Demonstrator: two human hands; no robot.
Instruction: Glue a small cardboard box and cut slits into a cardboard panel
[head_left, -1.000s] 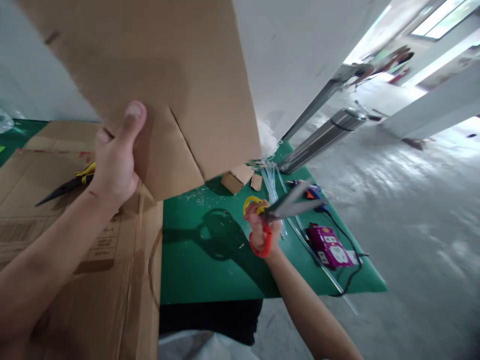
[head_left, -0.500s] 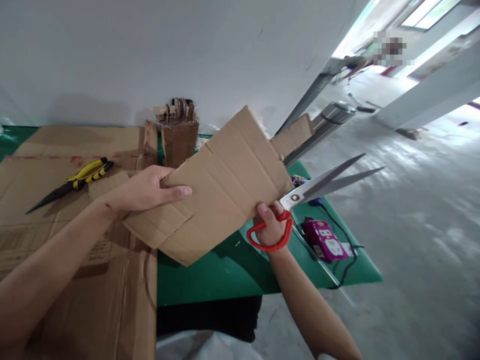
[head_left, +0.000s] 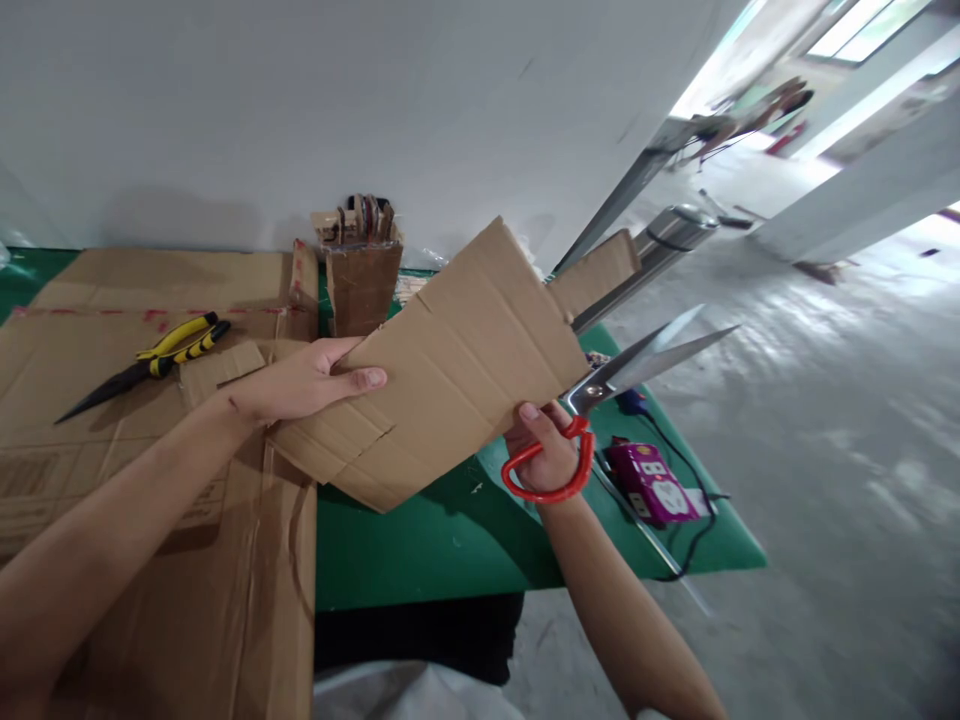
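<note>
My left hand grips the left part of a brown cardboard piece, thumb on top and the other fingers hidden beneath. The piece is tilted, with short cuts in its surface and a narrow strip sticking out at its upper right. My right hand is closed on red-handled scissors, the fingers through the loops. Their blades are slightly apart and point up and right, beyond the cardboard's right edge. The thumb of that hand also touches the cardboard's lower right edge.
Yellow-black long-nose pliers lie on a large cardboard sheet at left. A cardboard holder with several tools stands by the wall. A purple box and a cable rest on the green table. A metal tube rises behind.
The cardboard piece has shifted slightly to the right with my left hand. The scissors have turned a little in my right hand, and their blades have come somewhat closer together.
</note>
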